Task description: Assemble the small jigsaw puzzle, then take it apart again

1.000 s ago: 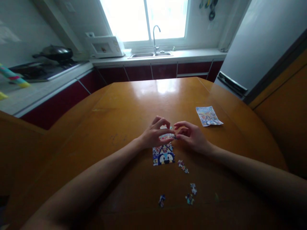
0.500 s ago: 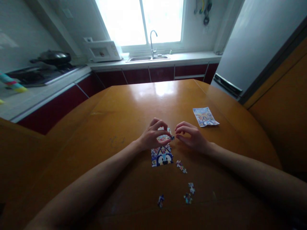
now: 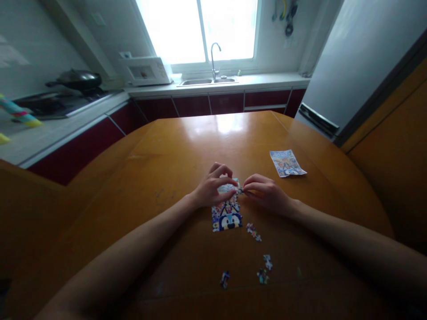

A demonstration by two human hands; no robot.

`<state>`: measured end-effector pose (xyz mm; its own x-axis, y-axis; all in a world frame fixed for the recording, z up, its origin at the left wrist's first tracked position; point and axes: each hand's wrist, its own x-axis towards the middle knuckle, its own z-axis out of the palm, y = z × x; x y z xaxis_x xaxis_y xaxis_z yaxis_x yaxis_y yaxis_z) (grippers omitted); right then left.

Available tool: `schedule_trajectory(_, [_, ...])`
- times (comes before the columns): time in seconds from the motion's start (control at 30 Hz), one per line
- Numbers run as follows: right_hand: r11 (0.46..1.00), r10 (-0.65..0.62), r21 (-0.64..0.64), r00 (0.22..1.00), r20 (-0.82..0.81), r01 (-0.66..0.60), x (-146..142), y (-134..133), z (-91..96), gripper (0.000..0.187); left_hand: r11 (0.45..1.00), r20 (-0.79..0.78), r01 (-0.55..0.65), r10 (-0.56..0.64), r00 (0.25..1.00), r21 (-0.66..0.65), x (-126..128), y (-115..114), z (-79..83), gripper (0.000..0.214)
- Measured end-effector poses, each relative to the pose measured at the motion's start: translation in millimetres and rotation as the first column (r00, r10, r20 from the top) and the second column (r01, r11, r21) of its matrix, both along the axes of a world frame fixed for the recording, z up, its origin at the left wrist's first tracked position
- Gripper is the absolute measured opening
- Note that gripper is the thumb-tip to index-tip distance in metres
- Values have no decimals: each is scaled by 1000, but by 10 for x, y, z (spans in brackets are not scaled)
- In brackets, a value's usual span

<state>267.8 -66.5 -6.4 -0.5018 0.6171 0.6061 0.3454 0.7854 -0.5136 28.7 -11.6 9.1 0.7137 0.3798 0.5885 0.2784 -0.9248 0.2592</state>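
A small jigsaw piece is between my two hands, above the right edge of the partly joined jigsaw puzzle. My left hand arches over the puzzle's upper part, thumb and forefinger at the piece's left side. From the right, my right hand pinches the piece's other side. A blue cartoon dog face shows on the puzzle's near end; my left hand hides some of the middle. Right of the puzzle lies a short strip of joined pieces.
Loose jigsaw pieces, another piece and a dark piece lie near me on the wooden table. A printed picture sheet lies at the right. Beyond are a sink, a microwave and a fridge.
My right hand has moved left, closing its fingertips on the piece that my left hand was holding. The view has shifted slightly; the other pieces lie as before.
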Motion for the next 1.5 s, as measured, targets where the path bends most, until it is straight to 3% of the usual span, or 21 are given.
schedule_trajectory(0.23, [1000,-23,9,994,105,22,-16,10,-73,15,983,-135,146,-160,978,-110,-49,15,73,23])
schedule_trajectory(0.77, [1000,16,13,970,242,-20,-76,2,-86,22,983,-160,158,-171,972,-94,-29,26,30,19])
schedule_trajectory(0.97, [998,-24,64,951,309,4,-95,-24,-34,23,984,-170,149,-164,972,-95,-28,27,18,19])
schedule_trajectory(1.07, [999,-28,23,942,334,22,-99,-43,10,23,985,-178,147,-161,971,-89,-27,27,21,20])
schedule_trajectory(1.3, [994,-40,-87,975,219,60,-87,-47,14,23,991,-189,119,-129,973,-63,-25,19,33,21])
schedule_trajectory(1.5, [952,-267,-171,962,-65,253,-41,2,-17,32,991,-165,123,-130,978,-47,-12,25,8,22])
